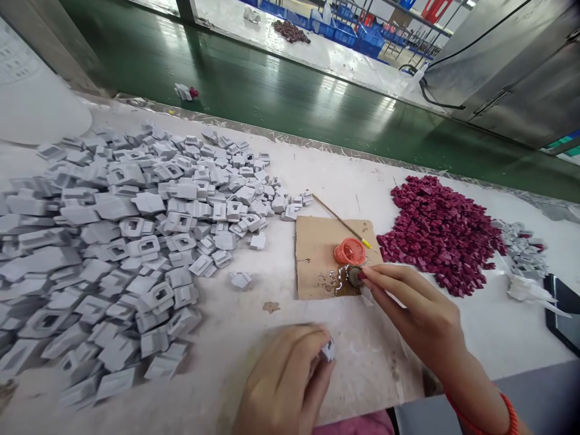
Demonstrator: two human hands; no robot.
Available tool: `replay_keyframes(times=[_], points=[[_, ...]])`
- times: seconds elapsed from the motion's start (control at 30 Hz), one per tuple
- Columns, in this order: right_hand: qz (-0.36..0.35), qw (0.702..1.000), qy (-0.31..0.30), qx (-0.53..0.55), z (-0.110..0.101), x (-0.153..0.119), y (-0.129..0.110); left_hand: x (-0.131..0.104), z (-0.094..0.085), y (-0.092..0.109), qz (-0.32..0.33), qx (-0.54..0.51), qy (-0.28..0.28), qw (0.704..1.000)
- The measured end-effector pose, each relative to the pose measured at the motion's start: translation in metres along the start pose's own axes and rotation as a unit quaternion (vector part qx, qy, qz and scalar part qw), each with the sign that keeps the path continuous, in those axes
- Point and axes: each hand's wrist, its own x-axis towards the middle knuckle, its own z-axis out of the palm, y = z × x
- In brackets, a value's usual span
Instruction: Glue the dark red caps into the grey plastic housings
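Note:
My left hand [290, 374] is closed on a small grey plastic piece [327, 350], pinched between thumb and fingers near the table's front. My right hand [412, 302] is pinched shut at the edge of a small round dish [354, 276]. A tiny maroon piece [361, 275] shows at its fingertips, mostly hidden. The dish sits on a cardboard sheet [312, 235] with wet, shiny spills around it. Just behind it stands a small orange-red cup [350, 250]. A thin brown stick with a yellow tip [339, 219] lies across the cardboard's back edge.
A wide heap of grey plastic pieces [136, 241] covers the left side. To the right is a maroon pile [444, 235], with a smaller grey pile [521, 248], crumpled tissue [528, 290] and a dark phone-like object [564, 314] beyond. A green conveyor belt [272, 90] runs behind.

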Motion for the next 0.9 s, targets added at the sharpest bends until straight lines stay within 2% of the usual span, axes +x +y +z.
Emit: replay_keyframes(times=[0.17,0.27,0.4,0.53,0.77,0.9], points=[[0.047,0.996,0.045,0.053,-0.003,-0.009,-0.022,0.002,0.002,-0.003,0.024,0.006,0.011,1.000],[0.086,0.984,0.034,0.151,0.001,-0.020,-0.043,0.002,0.001,-0.003,0.016,-0.005,0.007,1.000],[0.090,0.968,0.032,0.231,0.013,-0.028,-0.062,0.002,0.001,-0.003,0.010,-0.004,-0.001,1.000],[0.090,0.967,0.042,0.233,0.019,-0.026,-0.065,0.001,0.000,-0.003,0.011,-0.004,-0.002,1.000],[0.073,0.962,-0.015,0.262,0.023,-0.028,-0.064,0.002,-0.002,-0.004,0.021,0.001,-0.008,1.000],[0.071,0.955,-0.031,0.286,0.021,-0.030,-0.068,0.003,-0.003,-0.005,0.047,0.054,-0.020,0.997]])
